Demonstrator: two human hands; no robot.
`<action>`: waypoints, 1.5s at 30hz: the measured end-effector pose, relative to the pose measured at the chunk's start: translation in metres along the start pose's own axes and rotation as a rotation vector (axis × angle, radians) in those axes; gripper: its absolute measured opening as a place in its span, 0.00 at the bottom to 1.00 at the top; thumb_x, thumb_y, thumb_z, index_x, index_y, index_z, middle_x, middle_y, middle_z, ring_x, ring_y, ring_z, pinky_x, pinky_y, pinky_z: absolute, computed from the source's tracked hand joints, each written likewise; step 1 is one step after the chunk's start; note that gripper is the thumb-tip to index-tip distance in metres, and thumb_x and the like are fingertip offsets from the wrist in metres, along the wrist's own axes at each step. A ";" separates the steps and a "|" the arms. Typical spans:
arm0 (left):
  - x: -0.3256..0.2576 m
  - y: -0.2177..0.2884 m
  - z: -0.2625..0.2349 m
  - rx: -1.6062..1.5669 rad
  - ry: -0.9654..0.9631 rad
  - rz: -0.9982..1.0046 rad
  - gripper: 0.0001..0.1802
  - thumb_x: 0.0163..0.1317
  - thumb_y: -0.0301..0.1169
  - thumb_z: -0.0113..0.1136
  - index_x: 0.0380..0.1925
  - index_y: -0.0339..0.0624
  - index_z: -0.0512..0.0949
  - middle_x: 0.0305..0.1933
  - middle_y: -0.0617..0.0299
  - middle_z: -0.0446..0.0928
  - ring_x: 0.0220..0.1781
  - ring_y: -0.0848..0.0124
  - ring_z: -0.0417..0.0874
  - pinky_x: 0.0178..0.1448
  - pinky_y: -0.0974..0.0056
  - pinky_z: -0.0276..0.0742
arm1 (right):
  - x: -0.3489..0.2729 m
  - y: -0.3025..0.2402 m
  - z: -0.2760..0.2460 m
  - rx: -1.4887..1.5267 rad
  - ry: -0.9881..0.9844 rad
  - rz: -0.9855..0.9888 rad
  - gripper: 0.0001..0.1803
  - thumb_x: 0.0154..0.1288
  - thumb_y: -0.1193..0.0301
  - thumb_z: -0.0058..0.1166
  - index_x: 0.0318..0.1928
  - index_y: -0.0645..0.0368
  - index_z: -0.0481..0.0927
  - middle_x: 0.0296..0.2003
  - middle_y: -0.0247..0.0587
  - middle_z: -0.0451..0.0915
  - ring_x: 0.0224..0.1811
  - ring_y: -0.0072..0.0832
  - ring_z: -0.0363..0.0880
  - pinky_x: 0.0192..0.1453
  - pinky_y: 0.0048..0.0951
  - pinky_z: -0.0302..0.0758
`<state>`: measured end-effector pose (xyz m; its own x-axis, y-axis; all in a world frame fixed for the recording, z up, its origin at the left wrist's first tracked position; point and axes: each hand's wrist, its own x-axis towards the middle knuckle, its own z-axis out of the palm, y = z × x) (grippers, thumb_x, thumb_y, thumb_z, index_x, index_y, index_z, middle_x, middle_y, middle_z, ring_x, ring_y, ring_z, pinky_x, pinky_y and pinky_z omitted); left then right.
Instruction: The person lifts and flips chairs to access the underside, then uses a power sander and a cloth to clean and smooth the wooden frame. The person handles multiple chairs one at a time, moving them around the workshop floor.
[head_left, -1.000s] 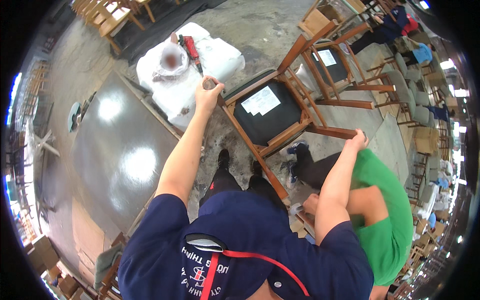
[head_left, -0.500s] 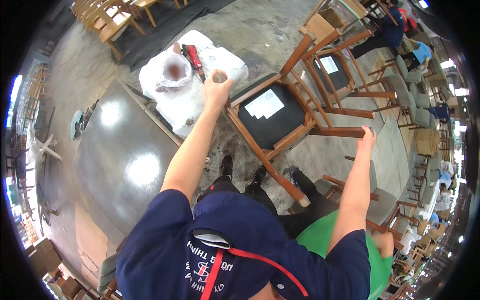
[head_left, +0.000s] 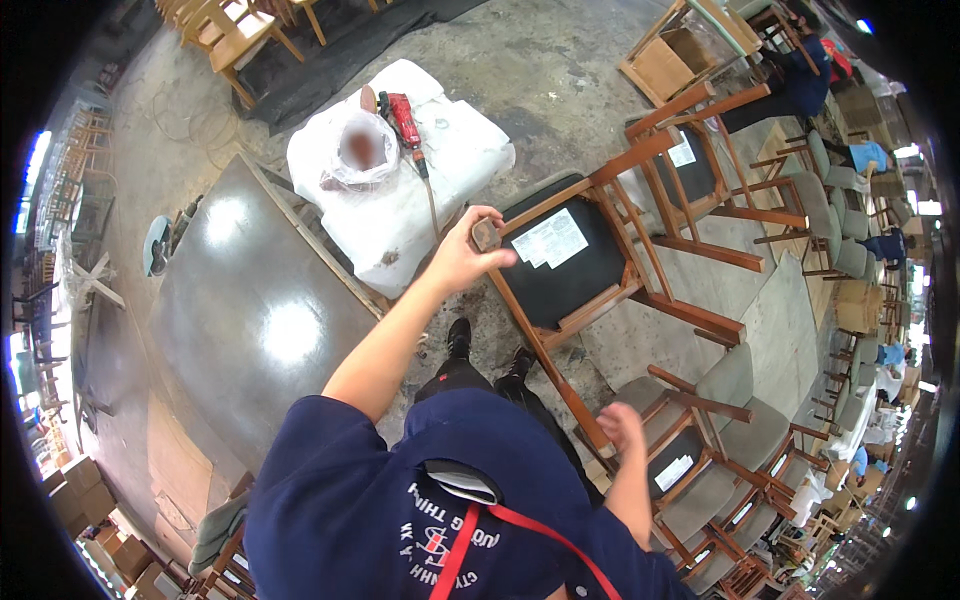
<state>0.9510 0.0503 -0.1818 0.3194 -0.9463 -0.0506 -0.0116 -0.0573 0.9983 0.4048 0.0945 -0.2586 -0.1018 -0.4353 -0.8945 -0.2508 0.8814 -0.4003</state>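
Observation:
My left hand (head_left: 468, 250) is closed around a small brown block (head_left: 486, 236), its squarish face turned up. It hangs over the near left corner of an upturned chair (head_left: 540, 290) with a reddish-brown wooden frame, a black seat underside and a white label (head_left: 550, 238). Several of the chair's legs point up and outward. My right hand (head_left: 624, 428) is blurred, close to the end of the nearest chair leg; whether it touches the leg I cannot tell.
A white-covered stand (head_left: 465, 150) beyond my left hand bears a red power tool (head_left: 403, 120) and a plastic-wrapped container (head_left: 362, 150). A grey tabletop (head_left: 250, 300) lies to the left. More chairs (head_left: 690, 180) stand right, with stacked chairs (head_left: 720, 430) near my right arm.
My left hand has come nearer with the block, from the stand's edge to the chair's corner. My right hand has left a chair leg and drawn back. The green-clad person has left view.

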 end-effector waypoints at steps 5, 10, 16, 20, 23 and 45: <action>0.060 -0.072 -0.075 -0.221 0.080 -0.098 0.39 0.83 0.64 0.48 0.74 0.42 0.75 0.63 0.55 0.86 0.67 0.62 0.84 0.72 0.50 0.75 | -0.043 0.089 0.032 0.104 -0.131 0.166 0.25 0.82 0.51 0.60 0.69 0.52 0.79 0.58 0.39 0.88 0.55 0.37 0.90 0.54 0.45 0.83; 0.152 -0.075 -0.094 0.800 0.287 -0.393 0.38 0.74 0.61 0.61 0.54 0.30 0.89 0.54 0.33 0.89 0.60 0.42 0.89 0.66 0.44 0.80 | -0.060 0.092 0.050 -0.201 0.148 0.085 0.21 0.75 0.54 0.69 0.61 0.47 0.85 0.50 0.30 0.89 0.45 0.23 0.84 0.52 0.36 0.79; 0.187 -0.036 -0.038 1.363 -0.096 -0.287 0.36 0.71 0.53 0.68 0.56 0.23 0.85 0.52 0.30 0.89 0.58 0.46 0.92 0.64 0.50 0.85 | -0.072 0.114 0.060 -0.443 0.280 -0.194 0.21 0.69 0.60 0.68 0.56 0.59 0.88 0.51 0.54 0.91 0.56 0.52 0.89 0.61 0.48 0.82; 0.181 -0.045 -0.023 0.627 0.161 -0.729 0.22 0.68 0.41 0.72 0.42 0.28 0.86 0.41 0.43 0.90 0.30 0.56 0.89 0.33 0.48 0.86 | -0.079 0.147 0.067 -0.464 0.390 -0.133 0.18 0.69 0.60 0.66 0.51 0.59 0.89 0.49 0.54 0.91 0.55 0.52 0.89 0.61 0.48 0.83; 0.185 -0.031 -0.022 0.689 0.136 -0.805 0.13 0.72 0.35 0.62 0.39 0.33 0.84 0.33 0.50 0.86 0.25 0.57 0.82 0.27 0.50 0.81 | -0.072 0.156 0.076 -0.398 0.425 -0.106 0.17 0.69 0.60 0.65 0.50 0.58 0.89 0.50 0.54 0.91 0.55 0.51 0.90 0.61 0.48 0.84; 0.048 0.071 -0.094 -1.113 -0.396 -0.443 0.14 0.89 0.34 0.48 0.36 0.47 0.67 0.22 0.75 0.52 0.17 0.84 0.46 0.17 0.69 0.43 | -0.107 0.092 0.040 -0.905 -0.036 -0.072 0.24 0.77 0.56 0.58 0.60 0.63 0.87 0.52 0.58 0.90 0.60 0.55 0.88 0.64 0.52 0.82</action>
<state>1.0544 0.0312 -0.1109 -0.2157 -0.9559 -0.1993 0.8877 -0.2770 0.3677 0.4316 0.2298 -0.2074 -0.0306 -0.4641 -0.8852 -0.9175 0.3645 -0.1594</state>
